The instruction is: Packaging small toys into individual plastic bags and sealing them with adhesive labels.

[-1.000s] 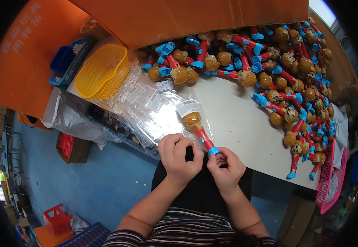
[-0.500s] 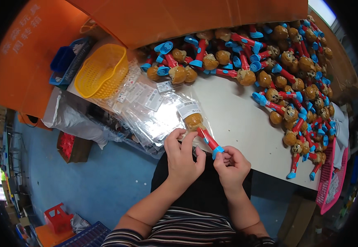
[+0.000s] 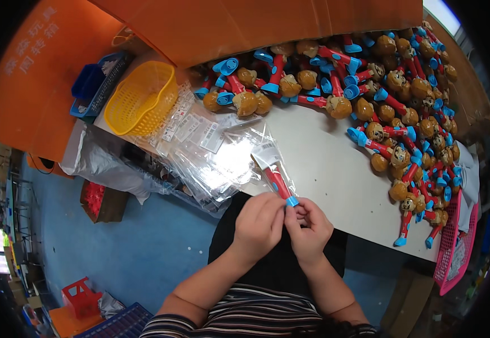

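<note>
A toy stick (image 3: 277, 183) with a red handle and a blue end cap (image 3: 292, 201) lies inside a clear plastic bag (image 3: 293, 179), its blue end toward me. The white label (image 3: 265, 154) on the bag covers its far end, so the round brown head is hidden. My left hand (image 3: 259, 226) is closed, its fingertips pinching at the bag's near edge beside the blue cap. My right hand (image 3: 309, 230) is closed too, thumb and fingers gripping around the blue cap and the bag's edge. Both hands' fingertips nearly touch.
Flat clear bags with labels (image 3: 200, 135) are stacked left of the toy, beside a yellow basket (image 3: 112, 107). Many similar toys (image 3: 419, 87) heap across the table's back and right. An orange board (image 3: 290, 22) rises behind; a pink basket (image 3: 452, 248) stands at the right edge.
My left hand has moved from the bag's side to the near end, and its spread fingers have closed. The toy's brown head has gone out of sight behind the label.
</note>
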The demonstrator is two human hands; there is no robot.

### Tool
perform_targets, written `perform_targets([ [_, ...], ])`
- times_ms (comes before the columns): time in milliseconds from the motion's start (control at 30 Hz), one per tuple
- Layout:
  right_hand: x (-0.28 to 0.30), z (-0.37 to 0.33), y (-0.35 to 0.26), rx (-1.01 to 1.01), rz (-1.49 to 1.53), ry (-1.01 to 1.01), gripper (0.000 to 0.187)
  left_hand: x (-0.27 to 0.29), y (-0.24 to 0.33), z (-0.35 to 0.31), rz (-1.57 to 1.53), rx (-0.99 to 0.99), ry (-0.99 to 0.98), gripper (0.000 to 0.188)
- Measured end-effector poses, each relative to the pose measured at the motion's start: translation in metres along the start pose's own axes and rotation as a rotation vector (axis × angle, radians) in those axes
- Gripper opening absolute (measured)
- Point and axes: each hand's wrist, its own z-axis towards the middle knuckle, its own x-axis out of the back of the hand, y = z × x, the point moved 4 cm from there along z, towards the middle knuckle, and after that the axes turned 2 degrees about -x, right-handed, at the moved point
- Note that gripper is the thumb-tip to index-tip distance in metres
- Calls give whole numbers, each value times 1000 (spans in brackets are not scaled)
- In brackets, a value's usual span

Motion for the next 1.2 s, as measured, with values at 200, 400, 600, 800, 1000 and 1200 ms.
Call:
perform_targets([
  [200, 12, 4, 1, 103, -167, -23, 21, 0, 5, -5, -17, 30, 11, 21],
  [400, 8, 10, -16, 148, -358, -162, 32, 9, 0, -11, 52, 86, 24, 18],
  [600, 4, 11, -18, 344, -531, -121, 46, 12, 2, -13, 35, 99, 41, 17],
  [800, -13, 29, -15, 345, -418, -199, 44, 18, -2, -13, 0, 129, 49, 22],
  [1000, -31, 35, -16, 331, -381, -308, 39, 24, -6, -1, 267, 177, 54, 27],
  [1200, -34, 40, -14, 418, -446, -261, 38, 15, -25, 12, 88, 143, -46, 21],
])
